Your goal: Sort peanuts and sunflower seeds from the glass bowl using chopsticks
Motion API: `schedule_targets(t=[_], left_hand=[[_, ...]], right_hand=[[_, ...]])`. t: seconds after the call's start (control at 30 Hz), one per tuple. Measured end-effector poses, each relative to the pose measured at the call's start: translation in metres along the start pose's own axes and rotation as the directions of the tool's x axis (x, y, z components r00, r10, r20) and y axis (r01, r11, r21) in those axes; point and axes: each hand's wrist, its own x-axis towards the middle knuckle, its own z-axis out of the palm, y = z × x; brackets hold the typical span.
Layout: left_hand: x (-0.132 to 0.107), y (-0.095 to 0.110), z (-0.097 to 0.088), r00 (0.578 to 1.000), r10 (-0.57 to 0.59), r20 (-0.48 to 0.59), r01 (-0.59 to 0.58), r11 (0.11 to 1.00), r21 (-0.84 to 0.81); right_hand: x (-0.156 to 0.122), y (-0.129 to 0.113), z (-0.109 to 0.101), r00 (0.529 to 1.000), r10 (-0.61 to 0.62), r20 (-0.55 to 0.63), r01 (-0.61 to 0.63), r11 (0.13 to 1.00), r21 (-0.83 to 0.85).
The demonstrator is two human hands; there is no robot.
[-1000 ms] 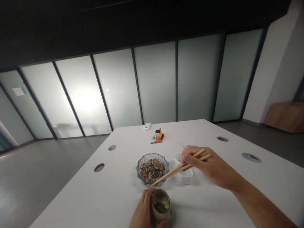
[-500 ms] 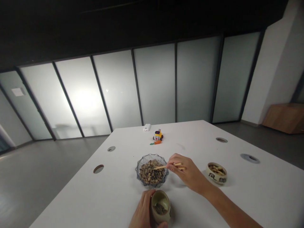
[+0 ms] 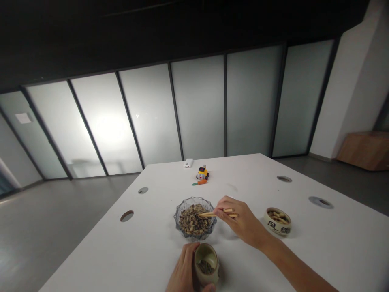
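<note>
My right hand [image 3: 241, 222] is closed around a pair of wooden chopsticks [image 3: 212, 213], whose tips reach into a glass bowl [image 3: 182, 228] full of striped sunflower seeds [image 3: 191, 221]. At the near edge my left hand [image 3: 184, 271] wraps around a small olive ceramic cup [image 3: 206, 265] with a few seeds at its bottom. The cup stands just in front of the glass bowl.
A cream bowl [image 3: 277, 222] with dark markings holds nuts to the right of my right hand. Farther back on the white table [image 3: 304, 251] lie a small yellow toy [image 3: 202, 173], an orange carrot-shaped piece [image 3: 199, 182] and a white box [image 3: 188, 163]. Round cable holes [image 3: 127, 215] dot the table.
My right hand swung left and down from above a white container, bringing the chopstick tips from near the cup into the seed bowl. The nut bowl is now uncovered. The left hand stayed put.
</note>
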Motion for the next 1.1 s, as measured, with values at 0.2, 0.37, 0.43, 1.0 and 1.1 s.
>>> schedule_targets(t=[0.2, 0.37, 0.43, 1.0, 1.1], left_hand=[[0.000, -0.003, 0.002, 1.000, 0.025, -0.012, -0.026, 0.999, -0.032], [0.001, 0.002, 0.000, 1.000, -0.010, 0.007, 0.010, 1.000, -0.020], [0.001, 0.004, -0.001, 0.999, -0.028, 0.015, 0.028, 1.000, -0.004], [0.002, 0.011, -0.001, 0.998, -0.061, 0.009, 0.061, 0.998, -0.007], [0.003, 0.014, -0.002, 0.996, -0.083, 0.012, 0.083, 0.996, -0.009]], right_hand=[[-0.001, 0.000, -0.002, 0.999, 0.004, -0.035, -0.004, 1.000, 0.001], [-0.001, 0.000, -0.001, 1.000, -0.005, -0.005, 0.005, 1.000, -0.019], [0.000, 0.000, -0.002, 1.000, -0.006, 0.000, 0.006, 1.000, -0.027], [0.007, -0.013, -0.049, 0.953, 0.302, -0.020, -0.259, 0.851, 0.457], [0.005, -0.018, -0.058, 0.946, 0.307, 0.101, -0.316, 0.817, 0.482]])
